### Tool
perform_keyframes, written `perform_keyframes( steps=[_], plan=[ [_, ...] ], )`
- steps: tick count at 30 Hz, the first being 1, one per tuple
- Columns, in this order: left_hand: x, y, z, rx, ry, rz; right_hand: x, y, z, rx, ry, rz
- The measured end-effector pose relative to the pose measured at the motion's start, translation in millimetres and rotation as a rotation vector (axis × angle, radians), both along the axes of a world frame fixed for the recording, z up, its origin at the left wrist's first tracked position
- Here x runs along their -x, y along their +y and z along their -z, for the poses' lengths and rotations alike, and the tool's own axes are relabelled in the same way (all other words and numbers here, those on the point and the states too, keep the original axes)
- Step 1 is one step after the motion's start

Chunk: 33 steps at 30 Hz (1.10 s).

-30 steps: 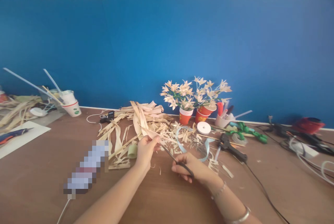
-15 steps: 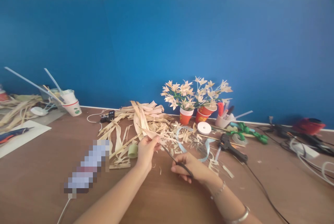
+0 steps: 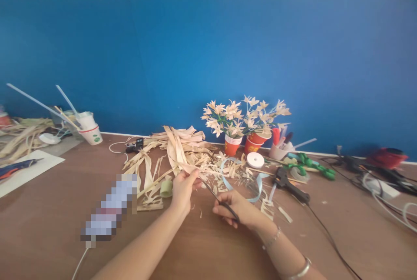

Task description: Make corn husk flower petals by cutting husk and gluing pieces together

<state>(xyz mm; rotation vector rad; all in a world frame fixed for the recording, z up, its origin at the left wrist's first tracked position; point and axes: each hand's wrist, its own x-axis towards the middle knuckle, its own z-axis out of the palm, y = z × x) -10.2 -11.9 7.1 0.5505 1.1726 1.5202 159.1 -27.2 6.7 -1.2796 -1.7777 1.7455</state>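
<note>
Left hand (image 3: pixel 183 188) has a thin, pale-pink, dry husk-like strip (image 3: pixel 187 168) pinched at the near edge of a beige husk heap (image 3: pixel 177 151); right hand (image 3: pixel 236 207) grips slim dark-handled scissors (image 3: pixel 212 191), blades pointing toward the left fingertips; hands sit apart, btw.

The person's left hand (image 3: pixel 183 193) and forearm (image 3: pixel 148 238) are bare, while behind the right hand (image 3: pixel 243 208) sit a thin, silvery, chain-like bracelet (image 3: pixel 275 237) and, farther up the arm (image 3: pixel 284 250), a thicker, smooth silver bangle (image 3: pixel 303 270).
</note>
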Motion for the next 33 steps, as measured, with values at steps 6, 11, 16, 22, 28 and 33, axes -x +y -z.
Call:
perform_keyframes(
  steps=[6, 11, 16, 22, 28, 33],
  plan=[
    [-1, 0, 0.3, -0.014, -0.03, 0.003, 2, 0, 1.7, 0.013, 0.012, 0.002],
    [-1, -1, 1.5, -0.004, -0.025, 0.017, 2, -1, 2.2, 0.017, 0.011, 0.013],
    [-2, -2, 1.2, 0.007, -0.025, 0.028, 4, -1, -0.3, 0.007, -0.002, 0.028],
    [-1, -2, 0.7, -0.005, -0.02, 0.04, 3, -1, -0.7, 0.006, -0.008, 0.001],
    [12, 6, 1.6, -0.04, 0.136, 0.032, -11, -2, -6.2, 0.023, -0.01, -0.082],
    [20, 11, -0.3, -0.08, 0.328, 0.147, -21, 1, -6.6, 0.032, -0.011, -0.071]
  ],
)
